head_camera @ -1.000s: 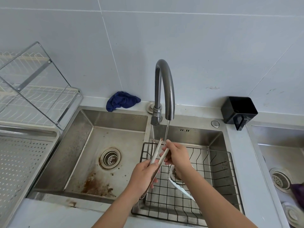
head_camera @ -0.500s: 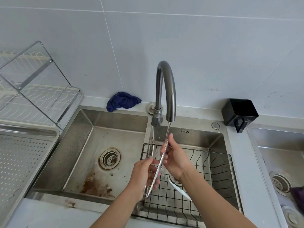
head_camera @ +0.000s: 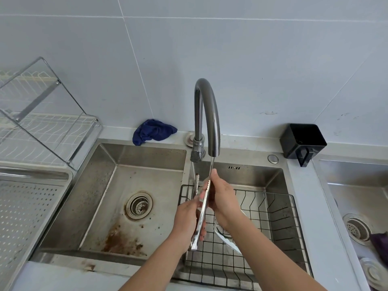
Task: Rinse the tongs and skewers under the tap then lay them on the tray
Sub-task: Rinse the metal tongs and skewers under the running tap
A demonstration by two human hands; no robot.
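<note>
Metal tongs (head_camera: 202, 215) stand nearly upright under the running tap (head_camera: 206, 116), their toothed tips just below the spout. My left hand (head_camera: 188, 220) grips the tongs near the hinge end. My right hand (head_camera: 223, 196) holds the upper arm of the tongs, its fingers wrapped behind the metal and one fingertip in the thin stream of water. The perforated steel tray (head_camera: 23, 213) lies at the far left. No skewers can be made out.
A black wire basket (head_camera: 279, 232) sits in the right sink basin below my hands, with a white object in it. The left basin (head_camera: 134, 198) has rust stains. A dish rack (head_camera: 42, 127), a blue cloth (head_camera: 153, 131) and a black holder (head_camera: 302, 141) line the back.
My right hand has slid up the tongs toward the spout. The tongs have turned more upright, and my left hand has shifted slightly lower on them.
</note>
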